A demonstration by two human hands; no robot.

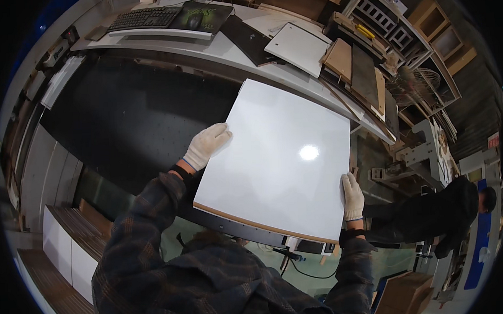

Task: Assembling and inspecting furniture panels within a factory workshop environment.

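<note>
A large, glossy white board (274, 162) with a brown front edge spans the middle of the view, tilted a little clockwise. Along its left side, my left hand (207, 144) in a white knit glove grips the edge, fingers together. My right hand (352, 196), gloved the same way, holds the opposite edge near the front corner. The undersides of both grips are hidden. Beneath the board's left part lies a black machine bed (134, 122), whose dark front rail shows below the brown edge.
Across the back runs a white bench (225, 44) with a keyboard (144, 18), a mouse (194, 20) and loose panels (297, 47). Stacked boards (72, 246) stand at lower left. A person in dark clothes (431, 214) bends at the right, near a cardboard box (403, 295).
</note>
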